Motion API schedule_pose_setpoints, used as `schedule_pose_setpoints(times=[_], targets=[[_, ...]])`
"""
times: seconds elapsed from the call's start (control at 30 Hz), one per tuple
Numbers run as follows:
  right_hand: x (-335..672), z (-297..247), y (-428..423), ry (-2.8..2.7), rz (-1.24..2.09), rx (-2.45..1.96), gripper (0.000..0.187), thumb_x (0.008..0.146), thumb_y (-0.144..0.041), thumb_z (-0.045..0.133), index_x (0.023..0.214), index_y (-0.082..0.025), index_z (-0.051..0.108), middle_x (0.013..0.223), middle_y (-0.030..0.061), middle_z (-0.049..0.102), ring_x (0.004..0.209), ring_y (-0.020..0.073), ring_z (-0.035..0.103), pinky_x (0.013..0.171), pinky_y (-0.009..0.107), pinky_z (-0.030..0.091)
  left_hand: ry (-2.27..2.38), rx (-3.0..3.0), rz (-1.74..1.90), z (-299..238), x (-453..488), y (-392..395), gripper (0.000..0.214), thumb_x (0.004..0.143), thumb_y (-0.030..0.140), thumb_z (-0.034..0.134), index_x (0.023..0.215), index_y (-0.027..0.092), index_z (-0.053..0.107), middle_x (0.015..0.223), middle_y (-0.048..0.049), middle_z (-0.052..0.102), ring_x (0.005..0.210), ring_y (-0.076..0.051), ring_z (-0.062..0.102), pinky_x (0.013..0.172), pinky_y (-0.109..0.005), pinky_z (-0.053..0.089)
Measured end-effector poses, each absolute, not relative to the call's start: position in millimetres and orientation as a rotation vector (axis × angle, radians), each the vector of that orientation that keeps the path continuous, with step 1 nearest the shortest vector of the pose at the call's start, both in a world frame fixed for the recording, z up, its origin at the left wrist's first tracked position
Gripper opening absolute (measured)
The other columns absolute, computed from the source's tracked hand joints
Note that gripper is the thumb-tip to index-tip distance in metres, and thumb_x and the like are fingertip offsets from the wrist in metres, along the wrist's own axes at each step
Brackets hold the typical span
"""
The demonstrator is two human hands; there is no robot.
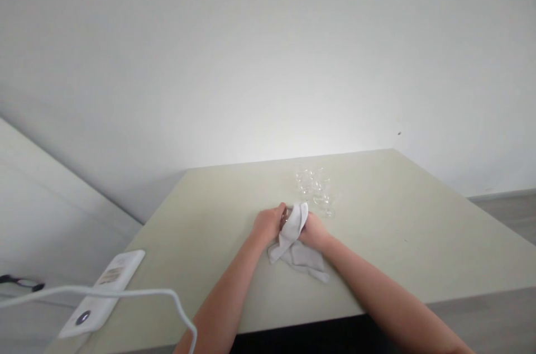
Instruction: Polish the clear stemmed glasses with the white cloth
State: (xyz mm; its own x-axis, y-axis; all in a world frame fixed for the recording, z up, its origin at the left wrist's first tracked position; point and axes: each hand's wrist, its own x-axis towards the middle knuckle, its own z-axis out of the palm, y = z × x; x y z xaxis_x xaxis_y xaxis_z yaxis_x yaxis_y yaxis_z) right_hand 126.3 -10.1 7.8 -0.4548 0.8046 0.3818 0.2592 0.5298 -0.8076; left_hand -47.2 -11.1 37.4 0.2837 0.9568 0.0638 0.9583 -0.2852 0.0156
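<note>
My left hand (268,224) is closed around a small clear glass (286,216), mostly covered by fingers and cloth. A white cloth (294,224) drapes over the glass, and its lower part spreads on the tabletop. My right hand (315,231) grips the cloth from the right, pressed against the glass; its fingertips are hidden behind the fabric. Just beyond my hands, several clear stemmed glasses (305,182) stand close together, their outlines faint against the table.
The pale table (209,231) ends at a white wall (268,63). At its left edge lies a white device (106,292) with a round dark spot. A white cable (138,291) crosses in front of it. A dark-framed object (25,283) sits at far left.
</note>
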Motion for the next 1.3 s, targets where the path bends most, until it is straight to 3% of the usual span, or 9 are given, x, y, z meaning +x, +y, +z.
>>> schedule_pose_setpoints(times=[0.1, 0.2, 0.33, 0.47, 0.63, 0.73, 0.8, 1.0, 1.3], targets=[[127, 10, -10, -2.074, 0.785, -0.867, 0.023, 0.071, -0.024, 0.071, 0.093, -0.017, 0.069, 0.096, 0.0084, 0.069, 0.089, 0.0243, 0.062, 0.085, 0.037, 0.049, -1.842, -2.554, -0.058, 35, -49, -10, 0.017, 0.09, 0.027, 0.054, 0.107, 0.022, 0.055, 0.088, -0.0045, 0.072, 0.081, -0.021, 0.068, 0.063, -0.027, 0.039], [126, 8, -7, -1.894, 1.014, -0.949, 0.018, 0.075, -0.029, 0.065, 0.089, -0.017, 0.067, 0.089, 0.0059, 0.069, 0.086, 0.0232, 0.062, 0.083, 0.037, 0.05, -1.65, -2.569, -0.154, 32, -48, -9, 0.013, 0.093, 0.023, 0.051, 0.105, 0.021, 0.057, 0.095, -0.0051, 0.071, 0.088, -0.02, 0.066, 0.075, -0.029, 0.042], [123, 2, -4, -1.523, 1.292, -1.048, 0.025, 0.084, -0.036, 0.052, 0.093, -0.018, 0.066, 0.096, 0.0061, 0.07, 0.098, 0.0261, 0.061, 0.094, 0.044, 0.047, -1.42, -2.456, -0.338, 28, -46, -6, 0.014, 0.095, 0.018, 0.048, 0.105, 0.019, 0.057, 0.099, -0.0069, 0.068, 0.096, -0.021, 0.063, 0.087, -0.034, 0.041], [120, 0, -7, -1.573, 1.306, -0.937, 0.024, 0.081, -0.035, 0.057, 0.094, -0.018, 0.066, 0.095, 0.0053, 0.07, 0.095, 0.0249, 0.062, 0.091, 0.041, 0.048, -1.492, -2.39, -0.351, 30, -50, -5, 0.011, 0.095, 0.019, 0.047, 0.097, 0.019, 0.058, 0.093, -0.0068, 0.068, 0.088, -0.02, 0.063, 0.082, -0.033, 0.042], [120, 7, -14, -1.933, 0.969, -0.875, 0.015, 0.072, -0.027, 0.069, 0.084, -0.019, 0.065, 0.081, 0.0026, 0.067, 0.074, 0.0192, 0.06, 0.071, 0.03, 0.049, -1.808, -2.443, -0.184, 33, -56, -6, 0.008, 0.091, 0.021, 0.053, 0.097, 0.022, 0.059, 0.083, -0.0036, 0.07, 0.08, -0.019, 0.065, 0.067, -0.028, 0.039], [120, 13, -16, -1.918, 0.945, -0.827, 0.024, 0.071, -0.024, 0.071, 0.094, -0.02, 0.067, 0.09, 0.0036, 0.069, 0.079, 0.0204, 0.062, 0.074, 0.029, 0.049, -1.919, -2.463, -0.155, 32, -56, -6, 0.012, 0.089, 0.024, 0.057, 0.101, 0.024, 0.058, 0.083, -0.0026, 0.071, 0.079, -0.019, 0.066, 0.062, -0.026, 0.036], [120, 13, -14, -1.862, 1.022, -0.784, 0.028, 0.07, -0.024, 0.073, 0.096, -0.02, 0.065, 0.089, 0.0028, 0.068, 0.08, 0.0201, 0.062, 0.073, 0.029, 0.049, -1.866, -2.472, -0.193, 31, -56, -6, 0.013, 0.09, 0.024, 0.056, 0.102, 0.024, 0.057, 0.084, -0.0031, 0.071, 0.08, -0.019, 0.066, 0.064, -0.026, 0.037], [120, 7, 0, -1.614, 1.313, -0.848, 0.017, 0.073, -0.03, 0.067, 0.082, -0.016, 0.064, 0.077, 0.0004, 0.065, 0.073, 0.0168, 0.059, 0.074, 0.03, 0.049, -1.526, -2.506, -0.342, 32, -54, -9, 0.009, 0.096, 0.021, 0.048, 0.1, 0.02, 0.056, 0.088, -0.0036, 0.07, 0.085, -0.018, 0.065, 0.079, -0.031, 0.039], [125, 13, -2, -1.618, 1.305, -0.963, 0.019, 0.078, -0.032, 0.056, 0.081, -0.017, 0.069, 0.084, 0.0026, 0.07, 0.091, 0.0255, 0.061, 0.087, 0.038, 0.049, -1.459, -2.344, -0.471, 26, -51, -9, 0.014, 0.098, 0.021, 0.044, 0.105, 0.02, 0.056, 0.091, -0.0056, 0.067, 0.087, -0.02, 0.06, 0.084, -0.035, 0.037]])
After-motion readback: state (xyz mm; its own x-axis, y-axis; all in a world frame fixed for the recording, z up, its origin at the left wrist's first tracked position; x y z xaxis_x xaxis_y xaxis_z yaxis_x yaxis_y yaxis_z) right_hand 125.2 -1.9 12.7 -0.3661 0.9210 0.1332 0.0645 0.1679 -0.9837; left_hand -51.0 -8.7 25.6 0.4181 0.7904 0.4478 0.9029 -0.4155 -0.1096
